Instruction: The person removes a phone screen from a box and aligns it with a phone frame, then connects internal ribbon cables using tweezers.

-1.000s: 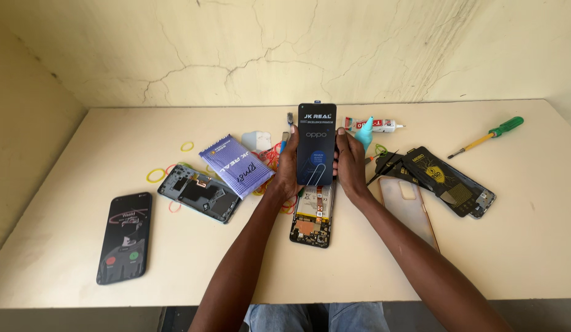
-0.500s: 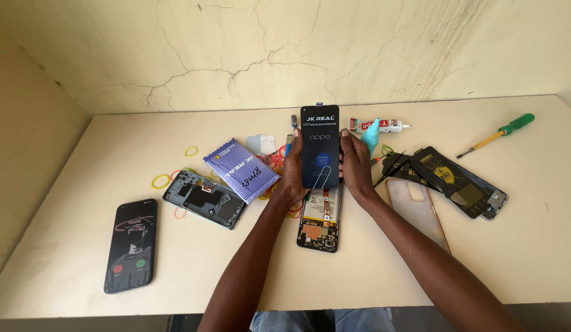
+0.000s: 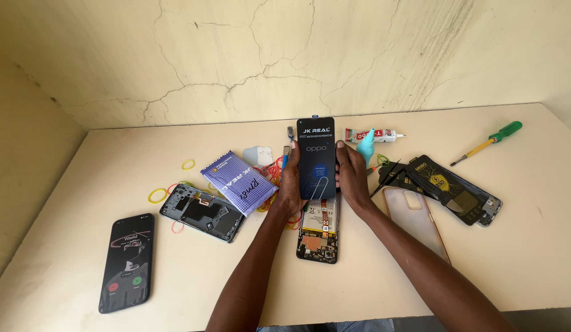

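— Start at the left of the table (image 3: 513, 258). What lies there?

— At about eight o'clock from the hands, a black phone (image 3: 126, 262) with a lit screen lies flat. Toward nine o'clock sits an opened phone back frame (image 3: 202, 213), with yellow rubber bands (image 3: 157, 196) near it and a purple foil pouch (image 3: 237, 182) overlapping its right end.

— And the hands?

— The left hand (image 3: 290, 187) grips the left edge of a dark replacement screen panel (image 3: 316, 158), and the right hand (image 3: 353, 175) clasps its right edge. The panel is held upright just above the table, dead centre. At six o'clock below it lies an opened phone body (image 3: 319, 230), battery showing.

— Further right?

— At one o'clock, a small glue tube (image 3: 374, 134) and a teal bottle (image 3: 366, 146). At three o'clock, a clear phone case (image 3: 417, 221), then a black packet (image 3: 446, 186) lying on what may be another phone; I can't tell for sure. At two o'clock, far out, a green-handled screwdriver (image 3: 489, 141).
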